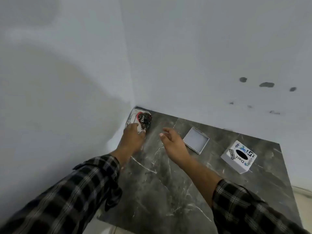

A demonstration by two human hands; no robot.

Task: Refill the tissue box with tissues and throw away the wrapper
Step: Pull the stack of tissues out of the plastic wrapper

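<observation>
A wrapped tissue pack [141, 119], white with a dark red-and-black printed label, lies in the far left corner of the dark marble table [168, 183]. My left hand [133, 137] rests on its near end, fingers curled over the wrapper. My right hand [173, 142] hovers open above the table a little to the right, holding nothing. The white tissue box [238, 157], cube-shaped with stickers and a dark oval slot, stands at the right. Its flat white lid or base [196, 140] lies open-side up between the box and my right hand.
Two white walls meet at the corner behind the pack; the right wall has dark marks [266, 84]. The table's right edge runs just past the box, and its front edge lies near my sleeves.
</observation>
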